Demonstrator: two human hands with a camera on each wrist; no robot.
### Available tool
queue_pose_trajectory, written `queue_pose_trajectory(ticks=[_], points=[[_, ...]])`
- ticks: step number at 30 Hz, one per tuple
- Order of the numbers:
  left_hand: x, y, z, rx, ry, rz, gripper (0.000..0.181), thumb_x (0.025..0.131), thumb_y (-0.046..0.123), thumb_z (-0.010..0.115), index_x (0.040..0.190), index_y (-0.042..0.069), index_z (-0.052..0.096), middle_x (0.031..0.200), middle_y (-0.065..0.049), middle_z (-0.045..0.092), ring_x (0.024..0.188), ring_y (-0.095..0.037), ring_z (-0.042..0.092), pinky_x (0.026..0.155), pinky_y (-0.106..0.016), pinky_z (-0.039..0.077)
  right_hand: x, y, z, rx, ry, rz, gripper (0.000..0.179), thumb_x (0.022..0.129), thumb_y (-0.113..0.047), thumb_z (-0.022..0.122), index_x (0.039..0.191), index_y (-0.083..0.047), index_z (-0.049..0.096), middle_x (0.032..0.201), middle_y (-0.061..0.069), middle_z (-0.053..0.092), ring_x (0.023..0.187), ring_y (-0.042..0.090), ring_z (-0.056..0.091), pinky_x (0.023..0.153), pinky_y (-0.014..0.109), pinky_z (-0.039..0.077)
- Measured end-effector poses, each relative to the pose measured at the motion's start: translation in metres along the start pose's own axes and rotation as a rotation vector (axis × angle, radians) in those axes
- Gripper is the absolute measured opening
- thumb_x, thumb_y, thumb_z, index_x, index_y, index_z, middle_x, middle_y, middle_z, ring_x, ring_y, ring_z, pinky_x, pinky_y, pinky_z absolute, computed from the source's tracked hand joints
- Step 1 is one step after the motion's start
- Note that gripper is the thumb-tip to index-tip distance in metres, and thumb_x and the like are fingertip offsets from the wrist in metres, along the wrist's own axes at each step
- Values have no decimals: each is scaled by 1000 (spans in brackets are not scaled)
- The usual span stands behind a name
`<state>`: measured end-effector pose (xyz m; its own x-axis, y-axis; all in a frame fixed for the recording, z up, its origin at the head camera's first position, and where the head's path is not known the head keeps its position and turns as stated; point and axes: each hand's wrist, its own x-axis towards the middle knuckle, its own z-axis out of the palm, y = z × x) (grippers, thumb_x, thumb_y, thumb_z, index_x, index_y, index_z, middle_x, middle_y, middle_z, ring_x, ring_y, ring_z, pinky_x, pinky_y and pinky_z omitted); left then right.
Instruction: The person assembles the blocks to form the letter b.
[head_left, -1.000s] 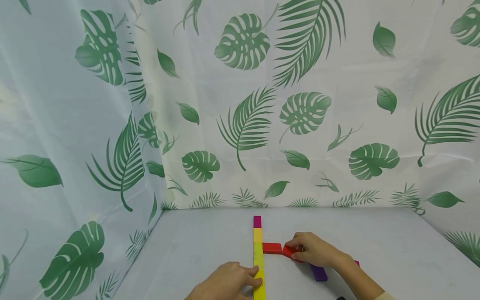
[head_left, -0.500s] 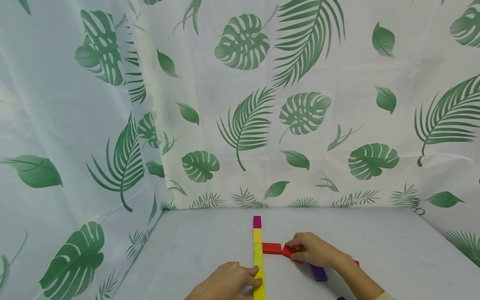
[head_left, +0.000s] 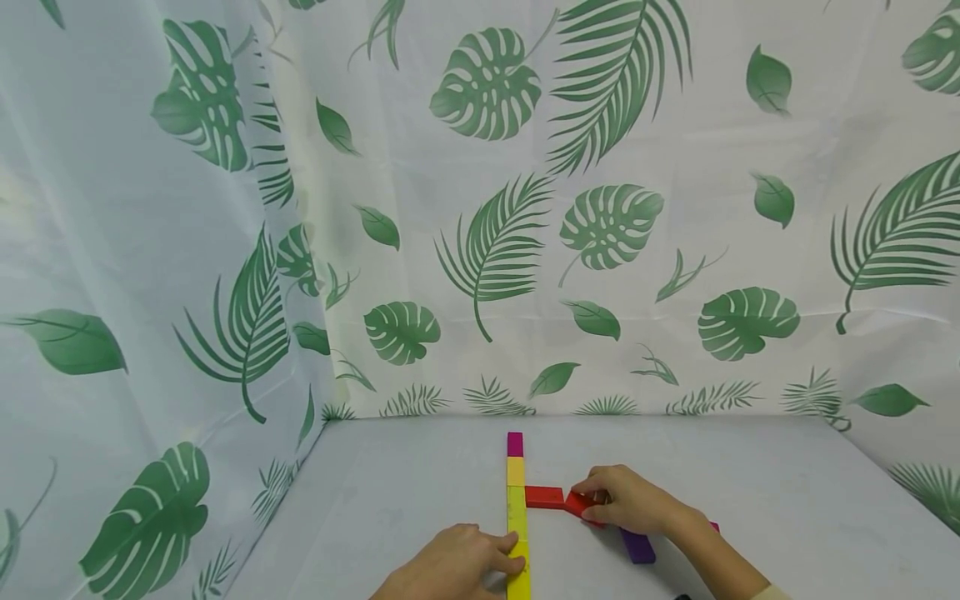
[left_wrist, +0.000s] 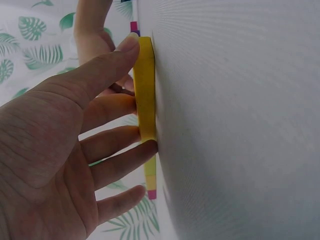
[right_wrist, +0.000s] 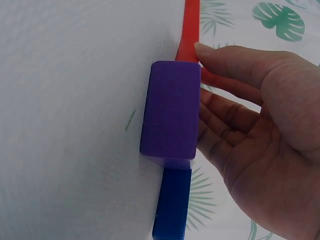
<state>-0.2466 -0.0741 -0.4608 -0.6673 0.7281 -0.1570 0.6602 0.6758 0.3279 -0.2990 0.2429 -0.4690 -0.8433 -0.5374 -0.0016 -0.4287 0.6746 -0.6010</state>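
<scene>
A straight row of blocks runs away from me in the head view: a yellow block (head_left: 519,586) nearest, then a yellow-green block (head_left: 517,510), a pale yellow block (head_left: 515,471) and a magenta block (head_left: 515,444). My left hand (head_left: 453,565) touches the left side of the row, thumb and fingers fairly straight along the yellow block. A red block (head_left: 543,497) branches off to the right. At its end, my right hand (head_left: 633,500) pinches a second red block (head_left: 576,504) between thumb and fingers, angled toward me. A purple block (head_left: 639,548) lies just below that hand.
In the right wrist view a blue block (right_wrist: 172,205) adjoins the purple one. Part of a magenta block (head_left: 715,527) shows behind the right forearm, and a small dark object (head_left: 682,597) sits at the bottom edge. Leaf-printed sheets (head_left: 637,333) wall the white table (head_left: 420,467).
</scene>
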Motion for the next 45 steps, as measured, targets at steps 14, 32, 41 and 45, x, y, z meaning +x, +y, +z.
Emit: queue_pose_trajectory(ticks=[14,32,41,45], points=[[0,-1,1,-10,3,-5,46,88,57,76,130,38,72,141,16,65,105,2,62,97,-31,54,0,-1,-1,6,-5,2,36,93,-21,78,126,-6,75,98,-5,67,84,9,54,71,21,50],[1,0,1,-13,-13,-25,45,88,55,78,130,39,73,141,17,65,104,2,62,97,-32,54,-11,-2,-20,-2,36,6,42,95,-29,76,131,-7,72,109,-1,70,90,8,59,72,23,53],[0,-2,1,-14,-6,4,46,88,54,78,131,38,72,142,15,64,106,2,62,95,-30,53,-28,8,-31,-25,55,-90,44,94,-28,77,130,-3,71,111,1,72,90,2,59,76,24,56],[0,-2,0,-25,-7,0,47,88,53,79,132,38,72,142,15,64,104,2,61,93,-28,53,-34,10,-35,-25,43,-73,44,93,-27,78,131,-6,71,112,1,72,92,6,62,78,25,56]])
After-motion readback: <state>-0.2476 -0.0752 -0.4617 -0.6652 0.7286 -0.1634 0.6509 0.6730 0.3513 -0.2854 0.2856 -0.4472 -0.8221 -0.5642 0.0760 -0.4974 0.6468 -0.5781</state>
